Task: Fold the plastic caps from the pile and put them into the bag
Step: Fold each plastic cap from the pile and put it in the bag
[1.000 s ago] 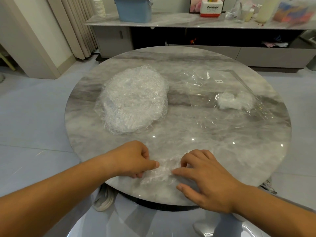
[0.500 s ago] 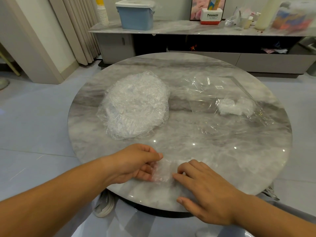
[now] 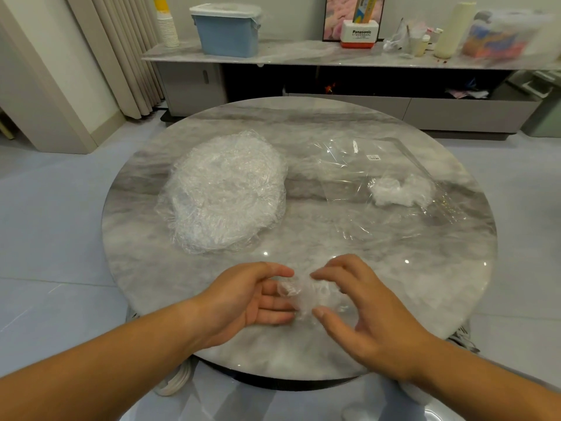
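A crumpled clear plastic cap (image 3: 306,294) sits between my two hands near the front edge of the round marble table (image 3: 394,284). My left hand (image 3: 249,296) holds it from the left, thumb above and fingers beneath. My right hand (image 3: 361,308) pinches it from the right between thumb and curled fingers. The pile of clear plastic caps (image 3: 224,192) lies at the left middle of the table. The clear bag (image 3: 385,183) lies flat at the right, with a few folded caps (image 3: 400,192) inside.
Behind the table runs a low marble-topped cabinet (image 3: 303,54) with a blue lidded box (image 3: 226,30), paper cups, a white Panasonic box and other items. Curtains hang at the back left. Grey floor surrounds the table.
The cap was flat on the table under both hands; it is now bunched smaller and lifted between them. My hands have drawn closer together and my view has tilted up.
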A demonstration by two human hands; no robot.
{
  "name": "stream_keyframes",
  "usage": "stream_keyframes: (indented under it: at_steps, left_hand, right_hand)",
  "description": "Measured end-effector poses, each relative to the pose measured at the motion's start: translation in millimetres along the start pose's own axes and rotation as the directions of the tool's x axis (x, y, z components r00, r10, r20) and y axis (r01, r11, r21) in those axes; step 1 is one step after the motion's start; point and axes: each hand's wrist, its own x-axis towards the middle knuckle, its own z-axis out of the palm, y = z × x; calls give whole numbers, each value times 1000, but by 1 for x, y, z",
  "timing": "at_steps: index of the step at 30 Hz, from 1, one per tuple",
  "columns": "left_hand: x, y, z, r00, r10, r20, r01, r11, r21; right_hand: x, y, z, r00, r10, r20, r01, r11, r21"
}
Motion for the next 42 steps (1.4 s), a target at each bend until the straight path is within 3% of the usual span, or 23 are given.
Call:
stream_keyframes:
  at_steps: [3, 5, 9, 13, 15, 19, 27, 30, 33, 35, 38, 42]
  left_hand:
    - [-1, 3, 5, 1000, -2, 26, 1, 1000, 25]
    - [-2, 6, 8, 999, -8, 35, 6, 999, 49]
    - [1, 9, 13, 1000, -21, -12, 22, 997, 73]
    - [9, 8, 13, 994, 45, -101, -16, 963, 269]
    - [15, 7, 13, 976, 157, -149, -72, 884, 461]
    - [32, 11, 18, 940, 330, -83, -112, 529, 841]
    - [58, 30, 38, 985, 165, -46, -8, 313, 950]
    - [59, 28, 39, 991, 120, -56, 10, 353, 936]
    - [53, 24, 35, 994, 104, -22, -33, 500, 866]
    - [47, 22, 31, 992, 128, -7, -69, 580, 812]
    - [39, 21, 24, 989, 149, -3, -104, 706, 700]
    - [28, 16, 20, 995, 96, 16, -91, 865, 493]
  right_hand:
    - [-3, 1, 2, 970, -206, 126, 230, 948, -221]
    - [-4, 2, 6, 955, -232, 182, 282, 901, -329]
    - [-7, 13, 8, 983, -146, 107, 180, 864, -471]
    - [-15, 24, 9, 996, -56, 69, 83, 863, -498]
    - [-17, 25, 10, 996, -24, 82, 61, 872, -486]
    - [-21, 29, 8, 992, 35, 124, 22, 901, -434]
    - [-18, 37, -4, 966, 127, 224, -52, 949, -310]
    - [-16, 35, -11, 954, 147, 261, -115, 984, -134]
    - [-7, 30, -17, 967, 248, 60, -254, 949, 185]
    - [3, 27, -22, 917, 393, -70, -345, 868, 358]
    - [19, 24, -28, 814, 582, 4, -509, 709, 488]
    - [32, 23, -26, 739, 660, 134, -607, 566, 558]
